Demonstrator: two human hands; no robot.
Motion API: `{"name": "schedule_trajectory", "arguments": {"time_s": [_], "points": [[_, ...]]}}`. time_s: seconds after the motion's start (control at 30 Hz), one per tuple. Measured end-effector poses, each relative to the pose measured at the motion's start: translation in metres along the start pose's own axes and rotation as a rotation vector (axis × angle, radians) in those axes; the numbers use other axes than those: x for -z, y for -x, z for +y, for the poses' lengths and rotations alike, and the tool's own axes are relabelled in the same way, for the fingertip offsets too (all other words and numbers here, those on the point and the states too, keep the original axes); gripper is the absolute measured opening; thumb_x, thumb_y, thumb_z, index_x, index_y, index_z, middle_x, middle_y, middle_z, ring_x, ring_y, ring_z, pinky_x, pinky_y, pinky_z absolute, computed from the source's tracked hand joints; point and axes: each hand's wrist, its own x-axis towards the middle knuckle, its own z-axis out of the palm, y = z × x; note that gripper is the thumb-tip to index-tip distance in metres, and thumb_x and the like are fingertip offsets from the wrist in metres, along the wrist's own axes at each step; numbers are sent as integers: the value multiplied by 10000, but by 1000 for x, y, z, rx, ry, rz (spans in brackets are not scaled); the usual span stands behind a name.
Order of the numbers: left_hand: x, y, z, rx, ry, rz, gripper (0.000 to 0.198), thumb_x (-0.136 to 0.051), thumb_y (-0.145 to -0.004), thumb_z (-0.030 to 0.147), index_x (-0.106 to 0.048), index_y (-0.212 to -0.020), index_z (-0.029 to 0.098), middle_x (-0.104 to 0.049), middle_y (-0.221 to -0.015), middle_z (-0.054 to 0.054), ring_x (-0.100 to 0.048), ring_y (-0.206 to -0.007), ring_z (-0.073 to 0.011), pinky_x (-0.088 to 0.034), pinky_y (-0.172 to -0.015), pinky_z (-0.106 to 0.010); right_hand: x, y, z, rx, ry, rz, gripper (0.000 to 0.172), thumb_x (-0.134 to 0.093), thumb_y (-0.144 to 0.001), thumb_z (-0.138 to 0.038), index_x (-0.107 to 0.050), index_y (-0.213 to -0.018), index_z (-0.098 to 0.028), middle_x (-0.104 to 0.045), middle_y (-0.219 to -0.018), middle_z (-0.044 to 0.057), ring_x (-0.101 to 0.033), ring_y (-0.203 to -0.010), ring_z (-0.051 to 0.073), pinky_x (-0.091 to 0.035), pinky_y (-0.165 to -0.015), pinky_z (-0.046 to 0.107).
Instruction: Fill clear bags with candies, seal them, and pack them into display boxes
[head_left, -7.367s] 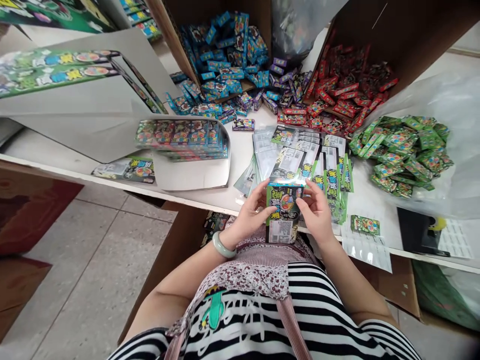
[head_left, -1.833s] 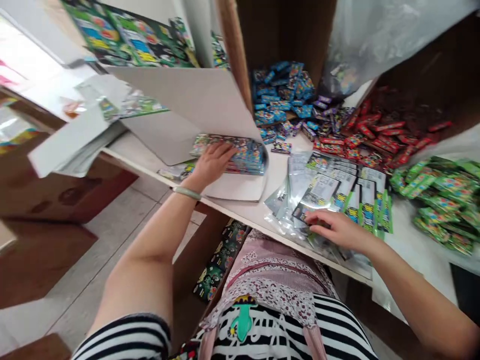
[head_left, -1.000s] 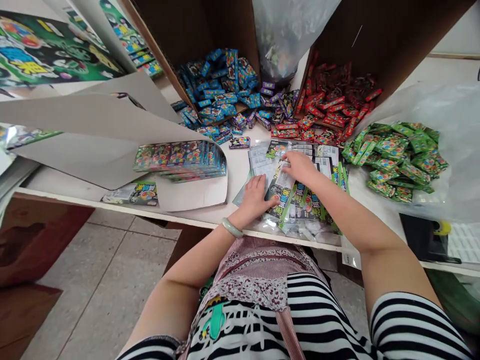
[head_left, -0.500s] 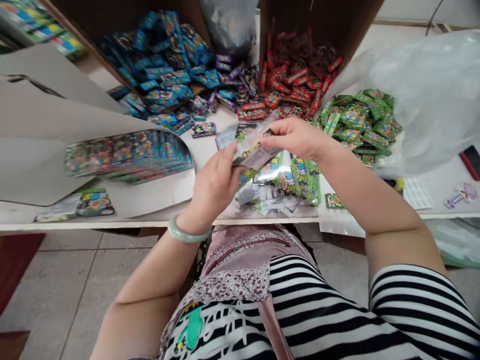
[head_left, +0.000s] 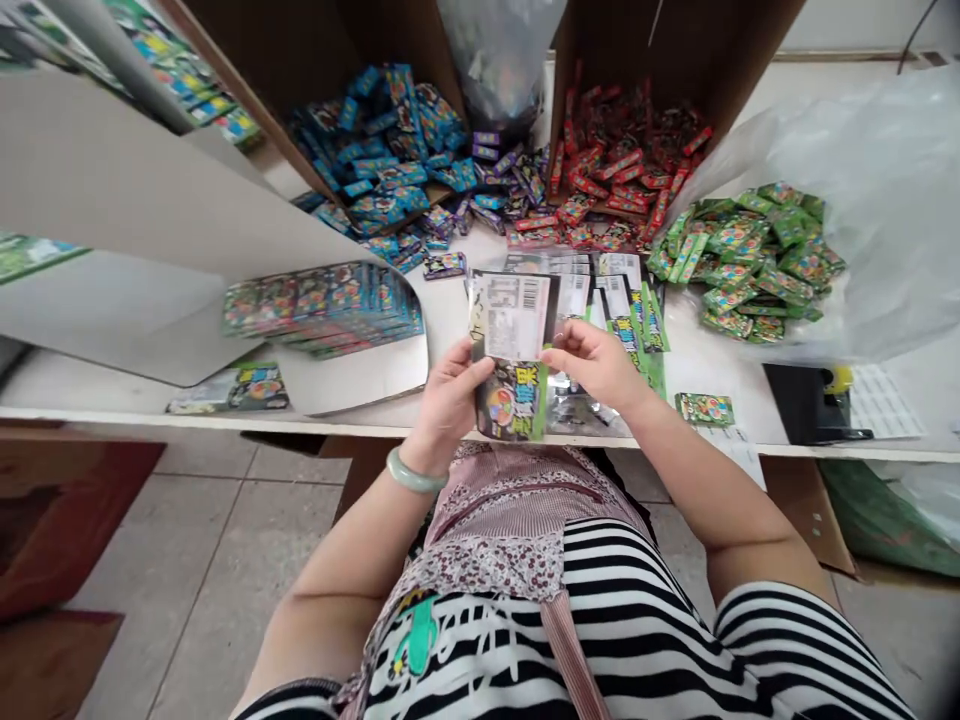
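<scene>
White bench (head_left: 686, 365), tiled floor (head_left: 206, 540) below. Watching remotely, I take the bag pile (head_left: 634, 310) as landmark. Blue boxes (head_left: 390, 150) lie behind it to the left, red boxes (head_left: 611, 165) straight behind, green boxes (head_left: 750, 260) to its right. Change: half a second ago one bag (head_left: 514, 350) was tilted between the hands over the pile; now it faces my camera, up before the pile's left side, label end away from the body. Left hand (head_left: 450, 395) grips it, thumb in front. Right hand (head_left: 600, 370) has its thumb at the right edge; whether fingers close there I can't tell. My reading: one bag singled out, attention shifted off the pile.
</scene>
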Motion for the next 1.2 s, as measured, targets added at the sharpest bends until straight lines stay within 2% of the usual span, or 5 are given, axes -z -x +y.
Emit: {"name": "schedule_trajectory", "arguments": {"time_s": [0.23,0.43,0.7,0.9,1.2], "points": [[-2,12,-19,29,39,-24,581,-705,-861,499,-528,-1371,284,-703,-965,-32,-679,-797,-143,-579,-698,-269,10,32,15,-181,29,-82,312,-755,-758,-428,-608,-929,-213,-669,-788,-12,-639,-681,150,-556,-628,314],[-5,25,-17,3,54,-136,685,-795,-807,424,-497,-1415,324,-650,-912,7,-627,-758,-109,-541,-702,-236,12,50,18,-43,124,198,643,-715,-825,-365,-443,-1402,-281,-714,-1081,68,-716,-872,206,-596,-781,386],[2,34,11,-30,-115,-204,290,-689,-902,462,-634,-1014,201,-644,-801,-6,-600,-726,-118,-495,-654,-240,17,59,-6,-20,230,-6,209,-651,-894,-423,-621,-988,-239,-699,-852,23,-644,-719,158,-524,-614,292],[-5,29,32,-144,-169,-160,289,-746,-856,439,-655,-766,180,-682,-814,-31,-623,-765,-134,-513,-706,-278,13,53,-28,-36,471,45,157,-666,-872,-385,-680,-855,-229,-684,-746,6,-565,-588,141,-471,-569,306],[0,25,33,-94,-48,-117,241,-828,-773,364,-677,-807,179,-679,-814,-18,-640,-775,-130,-533,-735,-277,5,48,-23,40,229,100,213,-740,-826,-426,-637,-911,-260,-656,-885,30,-636,-764,175,-522,-550,283]]}}
